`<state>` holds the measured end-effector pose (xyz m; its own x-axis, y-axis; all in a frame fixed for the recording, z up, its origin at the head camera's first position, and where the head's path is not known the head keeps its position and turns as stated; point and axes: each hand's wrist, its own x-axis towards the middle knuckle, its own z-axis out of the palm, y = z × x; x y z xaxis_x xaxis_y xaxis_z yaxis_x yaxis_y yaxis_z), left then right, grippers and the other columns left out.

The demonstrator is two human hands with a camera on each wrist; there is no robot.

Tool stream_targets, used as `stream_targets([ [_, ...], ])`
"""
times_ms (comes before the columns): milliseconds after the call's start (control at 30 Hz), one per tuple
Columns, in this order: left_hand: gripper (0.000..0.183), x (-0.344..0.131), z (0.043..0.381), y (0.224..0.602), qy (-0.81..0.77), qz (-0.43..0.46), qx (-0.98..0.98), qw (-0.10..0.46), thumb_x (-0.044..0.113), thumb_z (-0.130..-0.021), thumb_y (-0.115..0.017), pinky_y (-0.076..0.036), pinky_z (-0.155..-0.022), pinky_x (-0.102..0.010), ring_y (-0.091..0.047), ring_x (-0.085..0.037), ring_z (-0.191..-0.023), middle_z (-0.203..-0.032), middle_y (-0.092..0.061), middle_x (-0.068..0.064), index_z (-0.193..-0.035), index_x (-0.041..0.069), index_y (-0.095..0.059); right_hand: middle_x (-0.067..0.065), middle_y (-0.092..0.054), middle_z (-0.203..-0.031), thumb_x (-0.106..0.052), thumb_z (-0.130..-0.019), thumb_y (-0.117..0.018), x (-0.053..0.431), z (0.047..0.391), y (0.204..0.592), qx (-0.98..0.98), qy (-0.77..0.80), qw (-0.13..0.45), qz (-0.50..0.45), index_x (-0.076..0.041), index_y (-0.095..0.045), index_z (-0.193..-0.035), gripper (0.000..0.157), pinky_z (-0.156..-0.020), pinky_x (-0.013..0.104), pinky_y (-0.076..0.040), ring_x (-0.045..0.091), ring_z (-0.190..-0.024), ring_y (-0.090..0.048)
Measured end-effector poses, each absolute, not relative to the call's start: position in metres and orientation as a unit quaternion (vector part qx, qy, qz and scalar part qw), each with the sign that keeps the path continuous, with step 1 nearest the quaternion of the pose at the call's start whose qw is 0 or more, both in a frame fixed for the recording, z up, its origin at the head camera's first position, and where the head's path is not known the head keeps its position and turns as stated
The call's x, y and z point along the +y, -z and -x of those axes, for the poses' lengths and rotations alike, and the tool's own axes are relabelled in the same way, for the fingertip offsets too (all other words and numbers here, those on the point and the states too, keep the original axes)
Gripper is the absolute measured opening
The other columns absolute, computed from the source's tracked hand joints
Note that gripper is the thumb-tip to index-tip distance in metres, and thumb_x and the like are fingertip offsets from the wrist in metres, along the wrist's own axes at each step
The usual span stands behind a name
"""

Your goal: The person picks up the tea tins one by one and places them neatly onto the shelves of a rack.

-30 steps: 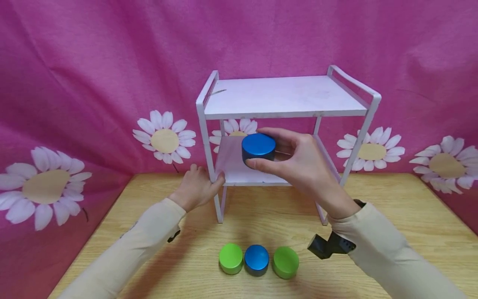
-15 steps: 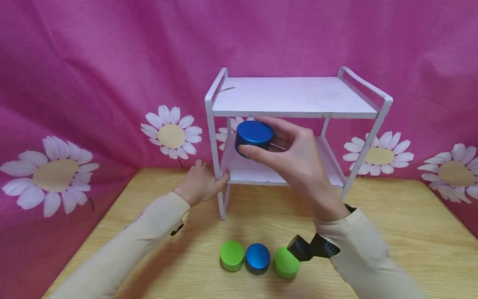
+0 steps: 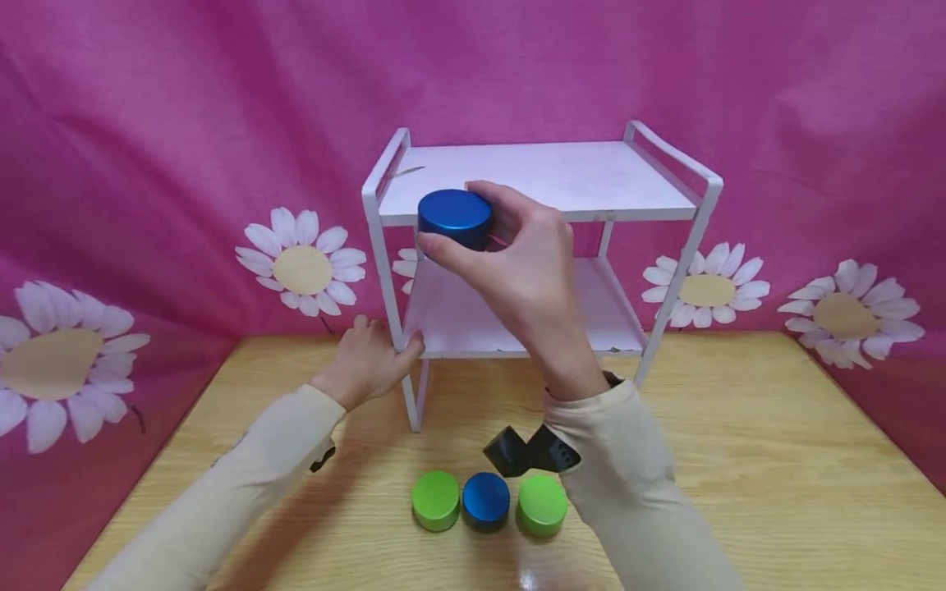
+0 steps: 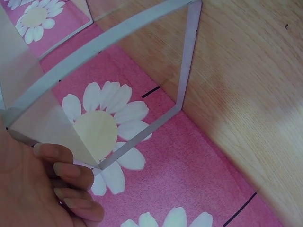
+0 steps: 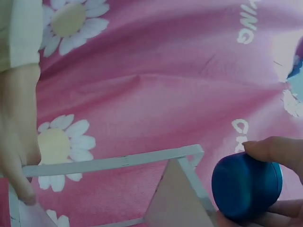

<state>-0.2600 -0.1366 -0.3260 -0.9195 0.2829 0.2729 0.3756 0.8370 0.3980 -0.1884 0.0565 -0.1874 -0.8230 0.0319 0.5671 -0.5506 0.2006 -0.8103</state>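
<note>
A pink curtain [image 3: 517, 66] printed with white daisies fills the background. In front of it lies a wood-grain table [image 3: 739, 460], carrying a white two-tier shelf [image 3: 591, 176] with raised side rails. Two arms in cream sleeves [image 3: 636, 484] reach forward from the bottom edge.

The right forearm slants up and leftward, and the right hand [image 3: 521, 250] is raised in front of the shelf, its thumb on the near side and fingers on the far side, clamped around a blue cylinder [image 3: 453, 217]. That cylinder sits level in the grip, off the table, overlapping the upper board's front edge in the head view; whether it touches the board cannot be told.

The left hand [image 3: 369, 361] is lower, at the shelf's front left post, thumb over the lower board's corner and fingers curled outside, gripping the shelf.

Nearest the viewer, a green cylinder [image 3: 436, 501], a second blue cylinder [image 3: 485, 501] and another green cylinder [image 3: 543, 506] stand in a row on the table.
</note>
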Motion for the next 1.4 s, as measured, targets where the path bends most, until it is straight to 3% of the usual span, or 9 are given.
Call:
stream_targets([
  [167, 0.03, -0.139, 0.259, 0.326, 0.228, 0.193, -0.949, 0.103, 0.036, -0.094, -0.05, -0.037, -0.056, -0.032, -0.045, -0.019, -0.053, -0.056, -0.047, 0.0, -0.077, 0.011, -0.047, 0.011, -0.069, -0.109, -0.018, -0.073, -0.083, 0.048, 0.197, 0.182, -0.749, -0.586, 0.246, -0.188, 0.0, -0.063, -0.123, 0.057, -0.08, 0.025, -0.053, 0.017, -0.093, -0.069],
  [500, 0.041, -0.137, 0.262, 0.326, 0.206, 0.205, -0.95, 0.116, 0.038, -0.095, -0.044, -0.032, -0.061, -0.034, -0.042, -0.021, -0.054, -0.05, -0.043, 0.001, -0.062, 0.013, -0.043, 0.01, -0.07, -0.108, -0.021, -0.073, -0.083, 0.049, 0.216, 0.165, -0.766, -0.559, 0.265, -0.176, -0.001, -0.064, -0.121, 0.055, -0.081, 0.022, -0.052, 0.015, -0.093, -0.068],
  [933, 0.039, -0.136, 0.263, 0.327, 0.201, 0.19, -0.955, 0.107, 0.041, -0.094, -0.044, -0.034, -0.064, -0.035, -0.045, -0.023, -0.061, -0.053, -0.047, 0.0, -0.068, 0.012, -0.047, 0.009, -0.069, -0.111, -0.028, -0.075, -0.081, 0.045, 0.239, 0.159, -0.806, -0.519, 0.252, -0.136, -0.005, -0.065, -0.122, 0.055, -0.079, 0.02, -0.05, 0.015, -0.096, -0.064],
  [1133, 0.034, -0.135, 0.262, 0.327, 0.216, 0.186, -0.954, 0.094, 0.041, -0.095, -0.045, -0.036, -0.059, -0.033, -0.046, -0.021, -0.057, -0.056, -0.048, 0.0, -0.081, 0.011, -0.05, 0.007, -0.067, -0.116, -0.029, -0.077, -0.08, 0.044, 0.242, 0.154, -0.832, -0.496, 0.221, -0.114, -0.008, -0.063, -0.126, 0.056, -0.083, 0.019, -0.05, 0.014, -0.1, -0.064],
  [1400, 0.044, -0.139, 0.261, 0.327, 0.199, 0.185, -0.957, 0.101, 0.04, -0.095, -0.042, -0.033, -0.067, -0.036, -0.043, -0.023, -0.06, -0.051, -0.044, -0.001, -0.062, 0.012, -0.043, 0.007, -0.066, -0.12, -0.033, -0.078, -0.079, 0.036, 0.241, 0.15, -0.861, -0.459, 0.193, -0.102, -0.008, -0.059, -0.13, 0.062, -0.085, 0.019, -0.049, 0.014, -0.103, -0.064],
])
